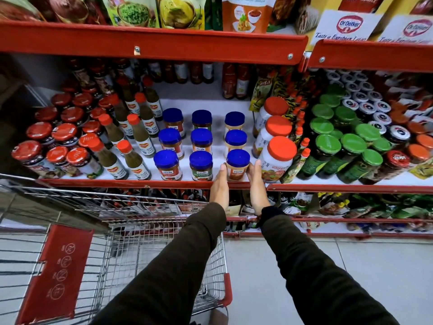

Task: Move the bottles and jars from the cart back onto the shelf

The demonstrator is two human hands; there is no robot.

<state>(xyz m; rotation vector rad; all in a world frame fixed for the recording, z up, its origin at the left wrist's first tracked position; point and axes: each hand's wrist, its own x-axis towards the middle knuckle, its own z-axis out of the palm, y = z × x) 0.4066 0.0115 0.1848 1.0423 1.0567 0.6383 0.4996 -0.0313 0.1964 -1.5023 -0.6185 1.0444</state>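
A blue-lidded jar [237, 164] stands at the front edge of the middle shelf [131, 183], at the head of the right-hand row of blue-lidded jars. My left hand [219, 186] presses its left side and my right hand [257, 186] its right side, so both hands hold it. Two more rows of blue-lidded jars [167, 164] stand to its left. The wire cart [164, 233] is below and left of my arms; I see no bottles or jars in the part of its basket that shows.
Green sauce bottles with orange caps [133, 160] and red-lidded jars [58, 156] fill the shelf's left side. White jam jars with orange lids [278, 158] stand just right of my hands, then green-lidded jars [328, 151]. Pouches line the upper shelf [152, 41]. A lower shelf [328, 219] holds packets.
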